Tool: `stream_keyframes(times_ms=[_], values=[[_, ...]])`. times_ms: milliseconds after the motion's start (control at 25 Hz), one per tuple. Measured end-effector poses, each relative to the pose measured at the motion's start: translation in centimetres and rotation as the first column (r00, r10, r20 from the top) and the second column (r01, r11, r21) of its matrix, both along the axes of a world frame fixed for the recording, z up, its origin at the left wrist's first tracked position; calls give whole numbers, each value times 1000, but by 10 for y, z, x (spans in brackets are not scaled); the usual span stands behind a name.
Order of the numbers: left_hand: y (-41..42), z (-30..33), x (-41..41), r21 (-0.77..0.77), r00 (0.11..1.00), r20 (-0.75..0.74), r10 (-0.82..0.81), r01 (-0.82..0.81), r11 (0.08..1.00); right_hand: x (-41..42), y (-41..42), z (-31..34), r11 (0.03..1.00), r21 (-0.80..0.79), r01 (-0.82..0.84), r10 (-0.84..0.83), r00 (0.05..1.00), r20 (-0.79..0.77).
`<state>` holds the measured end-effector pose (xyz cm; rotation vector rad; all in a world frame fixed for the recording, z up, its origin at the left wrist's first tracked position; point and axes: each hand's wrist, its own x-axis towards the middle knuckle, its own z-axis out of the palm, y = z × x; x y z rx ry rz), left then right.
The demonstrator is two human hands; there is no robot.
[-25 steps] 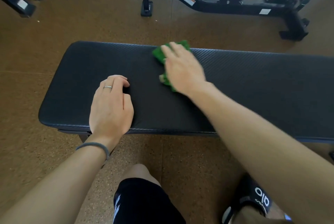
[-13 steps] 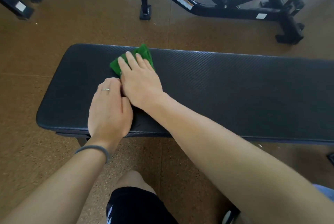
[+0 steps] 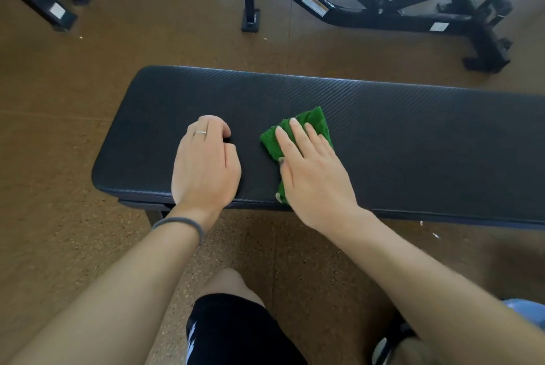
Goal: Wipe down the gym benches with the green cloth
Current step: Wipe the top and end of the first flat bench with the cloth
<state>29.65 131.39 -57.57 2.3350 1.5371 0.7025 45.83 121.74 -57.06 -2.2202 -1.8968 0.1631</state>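
Note:
A long black padded gym bench point(image 3: 413, 134) runs across the view in front of me. The crumpled green cloth point(image 3: 317, 122) lies on its top, left of the middle and toward the near edge. My right hand point(image 3: 312, 176) presses flat on the cloth with straight fingers and covers most of it. My left hand point(image 3: 206, 167) rests on the pad about a hand's width to the left. It wears a ring, its fingers are curled under, and it holds nothing. The two hands do not touch.
A black exercise machine frame point(image 3: 383, 13) stands on the brown floor behind the bench. Two black metal feet point(image 3: 50, 7) sit at the far left. My knee in black shorts point(image 3: 236, 326) and a shoe point(image 3: 386, 347) are close below the bench's near edge.
My right hand swept the cloth left until it touched my left hand, then back right and toward the near edge. The left hand stayed in place on the pad.

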Motion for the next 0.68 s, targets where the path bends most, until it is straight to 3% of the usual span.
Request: stream_keyframes(times_ms=[160,320,400,520,680], values=[[1,-2,1,11,1000,-21,-6,7,1000,23,55,1,1000,-22,-15,15,1000,3],[9,8,-15,10,993,-68,-98,98,995,16,81,2,992,-57,115,-114,993,32],[32,9,-54,70,983,-181,37,-24,997,-17,34,1,1000,-3,18,-17,999,51],[47,5,-90,-60,938,-170,302,-315,947,-51,-22,-4,995,13,-102,102,994,37],[43,1,-85,-56,944,-169,283,-296,954,-47,69,3,993,-9,-119,119,993,2]])
